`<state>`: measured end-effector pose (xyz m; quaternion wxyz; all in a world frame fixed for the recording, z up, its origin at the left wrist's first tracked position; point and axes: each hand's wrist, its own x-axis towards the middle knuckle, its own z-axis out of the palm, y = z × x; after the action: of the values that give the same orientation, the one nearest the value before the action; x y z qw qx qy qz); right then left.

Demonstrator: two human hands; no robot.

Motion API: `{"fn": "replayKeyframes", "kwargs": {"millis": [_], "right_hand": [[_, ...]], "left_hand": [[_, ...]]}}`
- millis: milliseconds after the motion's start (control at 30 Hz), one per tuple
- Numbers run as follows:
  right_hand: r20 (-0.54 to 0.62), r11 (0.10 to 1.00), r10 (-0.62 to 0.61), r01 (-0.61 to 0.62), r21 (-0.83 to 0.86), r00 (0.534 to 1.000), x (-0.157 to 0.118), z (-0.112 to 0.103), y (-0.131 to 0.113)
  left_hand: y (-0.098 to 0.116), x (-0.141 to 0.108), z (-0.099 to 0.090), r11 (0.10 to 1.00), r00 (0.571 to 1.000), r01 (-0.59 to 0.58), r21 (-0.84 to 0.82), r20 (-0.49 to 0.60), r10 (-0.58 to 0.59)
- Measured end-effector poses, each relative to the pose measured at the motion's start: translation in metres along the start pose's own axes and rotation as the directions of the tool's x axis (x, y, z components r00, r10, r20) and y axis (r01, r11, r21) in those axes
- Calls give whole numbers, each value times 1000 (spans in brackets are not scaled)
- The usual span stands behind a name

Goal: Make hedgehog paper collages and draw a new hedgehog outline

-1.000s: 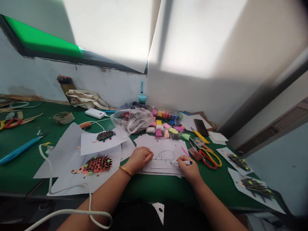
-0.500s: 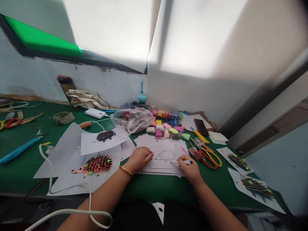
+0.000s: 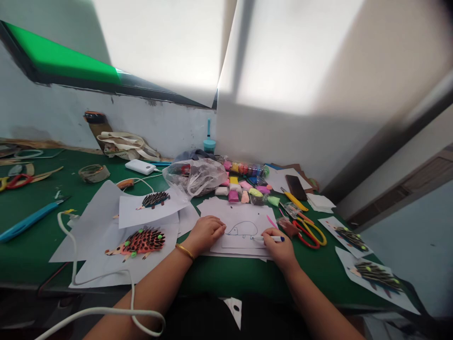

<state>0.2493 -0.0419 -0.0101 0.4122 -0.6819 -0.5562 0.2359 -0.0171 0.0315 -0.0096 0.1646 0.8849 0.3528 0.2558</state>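
Observation:
A white sheet [image 3: 244,242] lies on a stack of paper in front of me, bearing a blue outline of a hedgehog [image 3: 246,228] with small legs. My right hand [image 3: 278,248] is closed on a white marker with a dark blue end [image 3: 278,239], its tip at the drawing's lower right. Resting on the left side of the paper, my left hand [image 3: 208,232] has its fingers spread a little and holds nothing. A gold bangle [image 3: 185,251] is round the left wrist.
Clay packets [image 3: 233,196] and a plastic bag [image 3: 198,177] lie behind the paper. Scissors [image 3: 311,233] and a yellow cutter [image 3: 295,199] are right. Clay hedgehog pictures [image 3: 143,242] lie left, with more at far right. A white cable [image 3: 74,250] loops at left.
The marker has shifted very slightly to the right with my right hand, and a little more leg outline shows near its tip. My left hand has stayed in place.

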Motion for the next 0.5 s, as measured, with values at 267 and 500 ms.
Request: {"fn": "replayKeyframes", "kwargs": {"millis": [267, 500], "right_hand": [[-20, 999, -14, 14, -31, 1000, 1, 0, 5], [-16, 999, -38, 38, -31, 999, 1, 0, 3]], "left_hand": [[0, 0, 1, 1000, 1000, 0, 1, -1, 0], [0, 0, 0, 1000, 1000, 8, -10, 1, -8]]}}
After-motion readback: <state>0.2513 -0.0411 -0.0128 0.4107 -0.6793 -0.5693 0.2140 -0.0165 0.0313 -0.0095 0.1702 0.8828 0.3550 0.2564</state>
